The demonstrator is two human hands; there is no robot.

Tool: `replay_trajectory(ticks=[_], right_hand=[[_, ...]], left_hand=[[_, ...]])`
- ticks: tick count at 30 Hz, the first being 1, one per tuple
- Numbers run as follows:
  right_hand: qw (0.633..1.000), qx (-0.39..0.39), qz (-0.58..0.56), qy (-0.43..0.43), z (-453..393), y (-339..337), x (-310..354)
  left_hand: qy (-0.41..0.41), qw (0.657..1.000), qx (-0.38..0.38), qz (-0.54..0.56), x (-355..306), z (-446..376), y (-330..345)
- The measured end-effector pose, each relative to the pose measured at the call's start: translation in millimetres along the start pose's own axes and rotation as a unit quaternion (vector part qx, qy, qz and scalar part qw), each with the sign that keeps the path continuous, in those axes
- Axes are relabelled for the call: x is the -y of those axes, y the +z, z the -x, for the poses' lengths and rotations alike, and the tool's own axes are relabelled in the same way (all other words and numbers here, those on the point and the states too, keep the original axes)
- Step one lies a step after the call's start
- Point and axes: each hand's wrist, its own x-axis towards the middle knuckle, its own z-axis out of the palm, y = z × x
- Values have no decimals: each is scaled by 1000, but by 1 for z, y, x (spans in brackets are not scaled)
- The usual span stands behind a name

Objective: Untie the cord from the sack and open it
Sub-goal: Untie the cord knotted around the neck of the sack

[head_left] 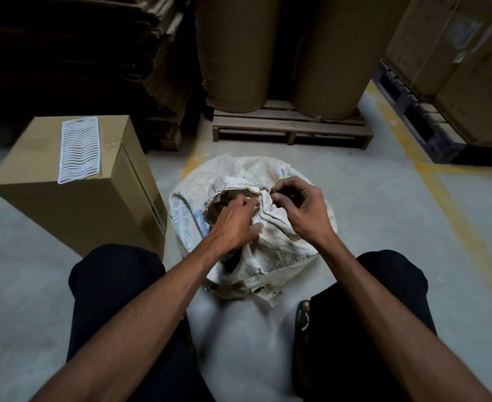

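Sack [282, 245] lies slumped on the floor just right of the cardboard box [73, 192], its mouth bunched; the left hand [233, 221] curls into the folds while the right hand [300, 207] pinches a thin cord [271, 202]. Pulling the wrong strand would likely jam the knot tighter, and that worn cloth might tear.

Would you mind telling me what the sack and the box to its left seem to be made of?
The sack looks like woven plastic: off-white, matte, a fine weave, blue print, frayed edges. The box looks like plain brown cardboard: flat matte faces, sharp folded edges, a taped seam.
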Motion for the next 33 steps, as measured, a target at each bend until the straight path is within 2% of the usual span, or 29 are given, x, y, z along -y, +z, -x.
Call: replay_trajectory(ticks=[6,10,12,16,20,25,30,33], right_hand=[[999,-27,-5,-36,20,3,17],[993,-51,67,-84,43,11,24],[988,-68,96,-97,57,13,28],[992,-75,70,-79,86,16,40],[995,-93,15,-26,121,20,45],[998,-51,33,-1,133,24,36],[991,27,125,-46,121,30,16],[992,13,118,-34,118,38,11]], left_hand=[[38,990,-51,128,-28,29,-25],[49,969,-106,218,-39,50,-34],[46,960,-103,256,-45,64,-38],[47,962,-51,266,-63,99,-44],[-13,948,-111,297,-79,147,-29],[-37,942,-97,318,-69,165,-26],[-77,929,-105,347,-54,155,-34],[-93,927,-104,347,-50,150,-36]])
